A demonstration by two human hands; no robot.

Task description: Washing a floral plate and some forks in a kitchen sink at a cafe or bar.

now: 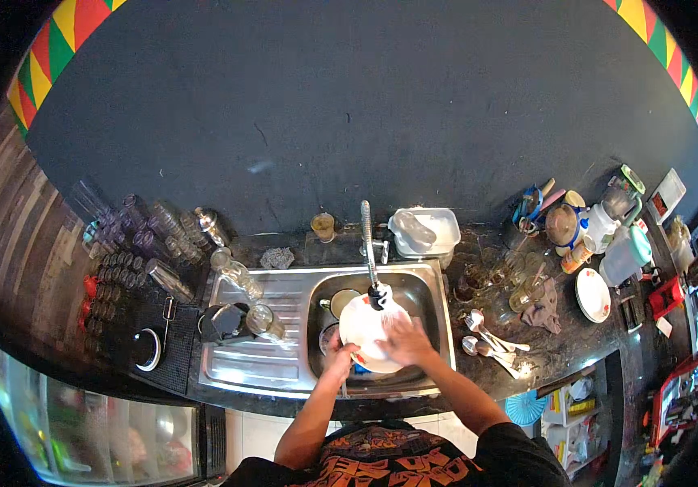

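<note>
A white plate (364, 325) with red floral marks on its rim is held over the steel sink basin (419, 289). My left hand (339, 360) grips its lower left rim. My right hand (408, 342) lies spread on the right side of its face, fingers apart. Directly above the plate hangs the black nozzle of a flexible spring faucet (371, 255), and water seems to run onto the plate. Behind the plate, a cup (344, 301) sits in the basin, partly hidden. Another round vessel (327, 338) shows at the plate's left edge.
Left on the drainboard (251, 359) stand a glass mug (263, 321) and a black container (224, 322). Spoons (492, 344), a cloth (542, 307) and stacked plates (593, 295) lie on the right counter. A plastic tub (440, 234) and scouring pad (277, 258) sit behind the sink.
</note>
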